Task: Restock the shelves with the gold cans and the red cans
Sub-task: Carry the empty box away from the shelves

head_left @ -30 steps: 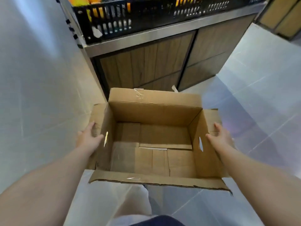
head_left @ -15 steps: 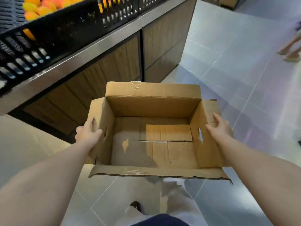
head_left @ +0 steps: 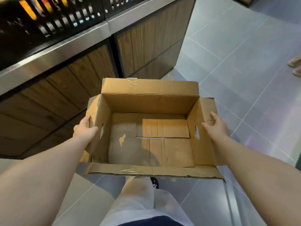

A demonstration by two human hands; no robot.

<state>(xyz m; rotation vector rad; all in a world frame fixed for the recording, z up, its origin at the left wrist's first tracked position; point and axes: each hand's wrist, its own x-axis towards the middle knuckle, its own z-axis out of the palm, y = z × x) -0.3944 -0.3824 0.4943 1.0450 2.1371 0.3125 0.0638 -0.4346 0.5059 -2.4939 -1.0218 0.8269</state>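
Note:
I carry an open, empty cardboard box [head_left: 149, 101] in front of me at waist height. Its flaps stand open and only loose cardboard sheets lie on its bottom. My left hand [head_left: 83, 128] grips the box's left wall near a handle slot. My right hand [head_left: 216, 126] holds the right wall and its folded flap. No gold or red cans are in view.
A display stand [head_left: 143, 41] with wooden panels and a steel rim runs along my left. Black crates [head_left: 53, 17] with orange fruit sit on top. Grey tiled floor [head_left: 244, 46] stretches to the right. Another person's feet [head_left: 295, 66] show at the right edge. My legs are below the box.
I have turned and walked on with the box. The stand has shifted from straight ahead to my left, and more open floor shows on the right. Both hands keep their grip.

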